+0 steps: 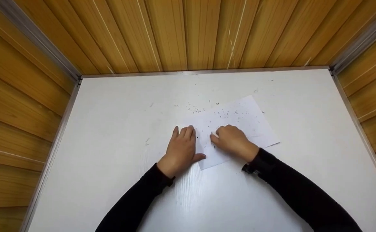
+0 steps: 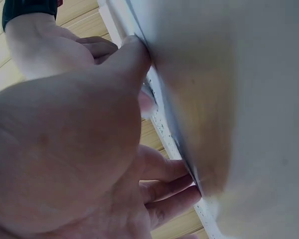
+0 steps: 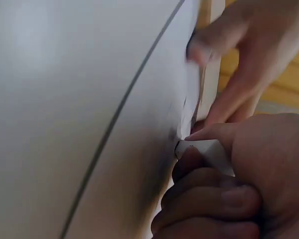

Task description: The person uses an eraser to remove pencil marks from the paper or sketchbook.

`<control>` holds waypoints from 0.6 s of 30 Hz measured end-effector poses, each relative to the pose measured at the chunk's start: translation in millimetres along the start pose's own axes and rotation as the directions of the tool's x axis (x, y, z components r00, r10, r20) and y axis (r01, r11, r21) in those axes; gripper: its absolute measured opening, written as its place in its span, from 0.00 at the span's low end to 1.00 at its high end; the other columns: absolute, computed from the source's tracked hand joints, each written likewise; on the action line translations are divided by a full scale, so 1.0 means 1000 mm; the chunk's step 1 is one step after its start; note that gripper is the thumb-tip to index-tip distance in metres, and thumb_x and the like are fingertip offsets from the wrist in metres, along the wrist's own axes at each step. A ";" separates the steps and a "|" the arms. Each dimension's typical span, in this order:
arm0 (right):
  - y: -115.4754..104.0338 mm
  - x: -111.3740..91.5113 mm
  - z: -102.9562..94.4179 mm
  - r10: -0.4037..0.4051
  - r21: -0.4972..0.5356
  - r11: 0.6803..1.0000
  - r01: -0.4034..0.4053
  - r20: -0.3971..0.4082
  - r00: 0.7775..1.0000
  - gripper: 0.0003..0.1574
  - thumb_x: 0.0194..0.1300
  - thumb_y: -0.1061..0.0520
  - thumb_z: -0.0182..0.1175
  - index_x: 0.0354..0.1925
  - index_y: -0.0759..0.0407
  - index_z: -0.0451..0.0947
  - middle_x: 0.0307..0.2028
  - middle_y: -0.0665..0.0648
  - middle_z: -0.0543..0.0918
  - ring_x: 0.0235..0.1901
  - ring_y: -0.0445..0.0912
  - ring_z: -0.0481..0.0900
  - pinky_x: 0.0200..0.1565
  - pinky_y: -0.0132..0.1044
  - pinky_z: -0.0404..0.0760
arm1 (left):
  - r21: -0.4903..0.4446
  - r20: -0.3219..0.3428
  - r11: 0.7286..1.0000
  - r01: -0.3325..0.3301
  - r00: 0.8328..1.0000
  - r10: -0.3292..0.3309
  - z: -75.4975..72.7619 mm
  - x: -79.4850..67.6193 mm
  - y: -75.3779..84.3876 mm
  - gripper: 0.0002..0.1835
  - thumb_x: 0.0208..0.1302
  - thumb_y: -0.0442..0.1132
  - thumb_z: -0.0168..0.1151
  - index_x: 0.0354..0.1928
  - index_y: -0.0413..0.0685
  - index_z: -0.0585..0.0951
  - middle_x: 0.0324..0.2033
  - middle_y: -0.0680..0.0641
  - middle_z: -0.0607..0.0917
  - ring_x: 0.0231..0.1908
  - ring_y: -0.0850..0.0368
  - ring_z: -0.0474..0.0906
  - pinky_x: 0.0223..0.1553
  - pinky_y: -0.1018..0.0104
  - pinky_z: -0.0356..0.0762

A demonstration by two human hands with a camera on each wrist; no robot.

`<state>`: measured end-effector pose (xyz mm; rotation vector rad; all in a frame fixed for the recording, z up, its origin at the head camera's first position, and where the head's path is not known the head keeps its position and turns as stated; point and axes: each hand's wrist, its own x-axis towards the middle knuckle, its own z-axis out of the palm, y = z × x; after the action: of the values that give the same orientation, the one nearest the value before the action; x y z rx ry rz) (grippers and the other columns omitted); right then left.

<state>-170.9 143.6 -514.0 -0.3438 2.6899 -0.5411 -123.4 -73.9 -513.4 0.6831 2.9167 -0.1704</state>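
Note:
A white sheet of paper (image 1: 220, 156) lies at a slant on the table, strewn with dark crumbs (image 1: 236, 112). My left hand (image 1: 182, 146) presses on its left end, fingers straight and thumb out to the side. Over the middle of the sheet, my right hand (image 1: 231, 140) grips a small white eraser (image 3: 214, 153) between thumb and curled fingers. One end of the eraser, dark at its tip, meets the paper in the right wrist view. Most of it is hidden inside the hand.
More dark crumbs (image 1: 196, 109) are scattered on the white table (image 1: 117, 112) beyond the paper. Wood-patterned walls (image 1: 201, 35) close off the back and both sides. The paper's right corner (image 1: 273, 143) lifts slightly off the table.

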 end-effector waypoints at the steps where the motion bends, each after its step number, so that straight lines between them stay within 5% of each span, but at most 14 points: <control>1: 0.011 -0.001 -0.006 0.019 0.009 1.000 -0.019 -0.005 1.000 0.30 0.81 0.42 0.54 0.29 0.61 0.82 0.33 0.63 0.85 0.33 0.55 0.81 0.40 0.51 0.81 | 0.001 0.001 1.000 0.001 1.000 -0.001 -0.001 0.000 0.000 0.61 0.67 0.81 0.59 0.82 0.34 0.67 0.77 0.40 0.71 0.78 0.44 0.69 0.84 0.39 0.62; 10: 0.114 -0.022 -0.051 0.207 0.073 0.976 -0.203 -0.057 0.977 0.31 0.82 0.40 0.48 0.25 0.56 0.72 0.26 0.59 0.75 0.30 0.53 0.74 0.32 0.41 0.69 | 0.010 0.026 1.000 0.002 1.000 -0.002 -0.002 0.000 0.002 0.62 0.68 0.81 0.57 0.83 0.34 0.66 0.79 0.39 0.70 0.79 0.44 0.67 0.85 0.40 0.60; 13: 0.124 -0.026 -0.054 0.224 0.069 0.973 -0.219 -0.082 0.971 0.31 0.82 0.41 0.48 0.25 0.58 0.73 0.28 0.61 0.76 0.31 0.54 0.74 0.31 0.41 0.69 | 0.017 0.025 1.000 0.003 1.000 -0.004 -0.003 0.001 0.002 0.62 0.68 0.81 0.57 0.83 0.35 0.66 0.79 0.40 0.70 0.79 0.45 0.67 0.85 0.40 0.60; 18: 0.110 -0.030 -0.049 0.216 0.062 0.976 -0.210 -0.115 0.970 0.31 0.83 0.42 0.47 0.32 0.63 0.80 0.33 0.65 0.81 0.33 0.56 0.77 0.33 0.43 0.73 | 0.012 0.011 1.000 -0.007 1.000 0.007 -0.002 0.000 0.001 0.62 0.67 0.81 0.58 0.82 0.34 0.67 0.78 0.39 0.71 0.78 0.44 0.69 0.84 0.40 0.62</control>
<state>-181.6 267.0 -507.8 -0.0073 2.7780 -0.5785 -123.4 -73.0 -511.4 0.6916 2.9053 -0.1900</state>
